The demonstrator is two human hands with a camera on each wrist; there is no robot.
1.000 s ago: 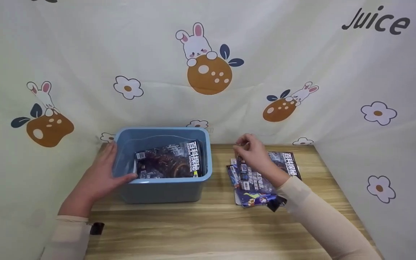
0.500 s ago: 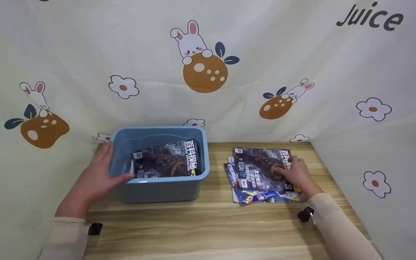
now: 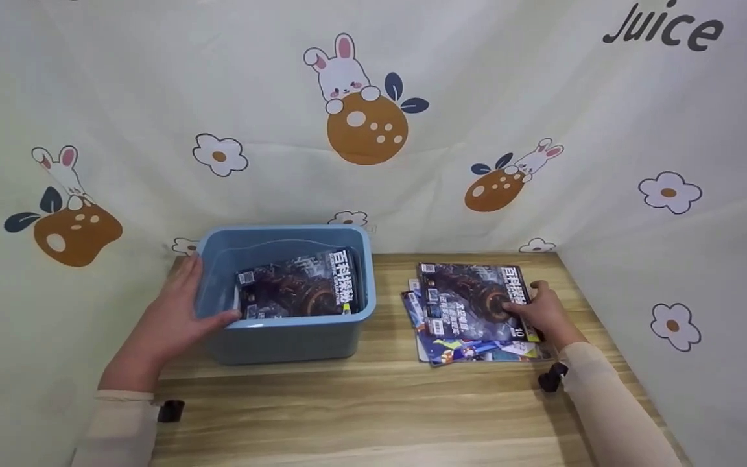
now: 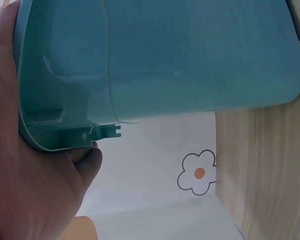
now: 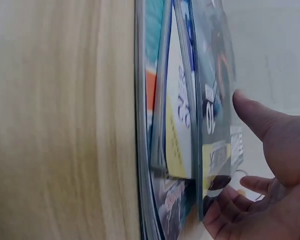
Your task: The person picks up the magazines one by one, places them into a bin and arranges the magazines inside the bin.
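My left hand (image 3: 161, 322) holds the left side of a blue plastic bin (image 3: 290, 342), thumb over the front rim and fingers along the left wall. In the left wrist view, the palm lies against the rim of the bin (image 4: 165, 60). Inside stands a tilted dark magazine (image 3: 299, 285) with white lettering. To the right, my right hand (image 3: 550, 319) pinches the right edge of a similar dark magazine (image 3: 467, 292), thumb on its cover. In the right wrist view, its fingers reach the edge of the top magazine (image 5: 210, 115); their tips are partly hidden.
Beneath the dark magazine, several colourful magazines (image 3: 471, 352) lie in an uneven stack on the wooden table (image 3: 347, 415). A pale curtain (image 3: 263, 181) with rabbit and fruit prints encloses the table at the back and sides.
My right hand has moved from above the stack's left side to the right edge of the top magazine and taken hold there. The left hand stays on the bin.
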